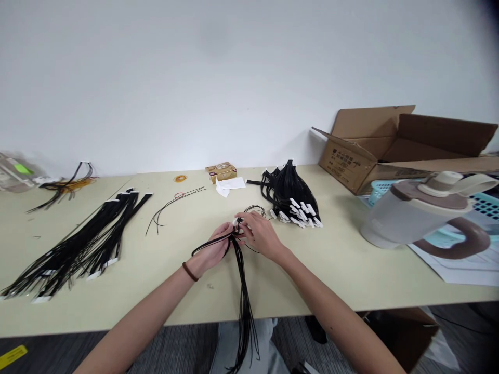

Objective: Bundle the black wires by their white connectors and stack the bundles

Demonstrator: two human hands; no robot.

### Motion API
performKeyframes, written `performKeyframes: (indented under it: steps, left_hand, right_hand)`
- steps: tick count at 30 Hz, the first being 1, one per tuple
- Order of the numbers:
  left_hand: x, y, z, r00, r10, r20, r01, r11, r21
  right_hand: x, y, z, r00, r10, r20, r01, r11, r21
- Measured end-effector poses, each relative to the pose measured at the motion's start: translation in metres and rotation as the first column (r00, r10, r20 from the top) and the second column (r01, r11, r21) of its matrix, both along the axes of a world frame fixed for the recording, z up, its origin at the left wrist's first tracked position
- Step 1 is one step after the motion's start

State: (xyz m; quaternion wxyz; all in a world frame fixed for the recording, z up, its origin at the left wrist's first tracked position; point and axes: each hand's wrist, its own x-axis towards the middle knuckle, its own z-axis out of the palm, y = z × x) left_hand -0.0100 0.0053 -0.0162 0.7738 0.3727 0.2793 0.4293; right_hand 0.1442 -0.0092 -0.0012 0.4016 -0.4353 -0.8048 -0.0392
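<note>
My left hand [215, 248] and my right hand [260, 235] meet over the middle of the beige table [343, 259]. Both are closed on a bundle of thin black cables [244, 291] with white connectors at the top. The cables hang down from my fingers, over the table's front edge and toward my lap. My right fingers pinch the connector end. A dark band sits on my left wrist.
A row of black cables [81, 244] lies at the left. A folded heap of black cables with white plugs [290, 195] lies behind my hands. A small box [221, 171], rubber bands [180, 178], an open cardboard box [390, 143], a mug [421, 213] and a blue basket [483, 205] stand around.
</note>
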Motion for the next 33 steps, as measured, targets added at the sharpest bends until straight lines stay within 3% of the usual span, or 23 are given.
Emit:
performKeyframes:
  steps: [11,18,23,33]
  left_hand:
    - [0.002,0.001,0.000,1.000,-0.006,0.004,0.006,1.000,-0.010]
    - [-0.001,0.008,0.003,0.998,0.059,-0.017,-0.061,0.992,-0.110]
    - [-0.004,0.012,0.002,0.998,0.067,-0.016,-0.069,0.986,-0.155]
    - [-0.003,0.015,-0.007,0.997,0.074,-0.004,-0.073,0.987,-0.142]
  right_hand:
    - [-0.002,0.004,-0.005,0.999,0.015,-0.032,-0.013,0.999,0.040]
    - [-0.001,-0.002,0.000,0.976,0.019,0.217,-0.096,0.932,0.349]
    - [-0.001,-0.001,-0.004,0.921,0.055,0.387,-0.201,0.916,0.347]
    - [-0.002,0.001,-0.005,0.885,0.032,0.465,-0.228,0.899,0.373]
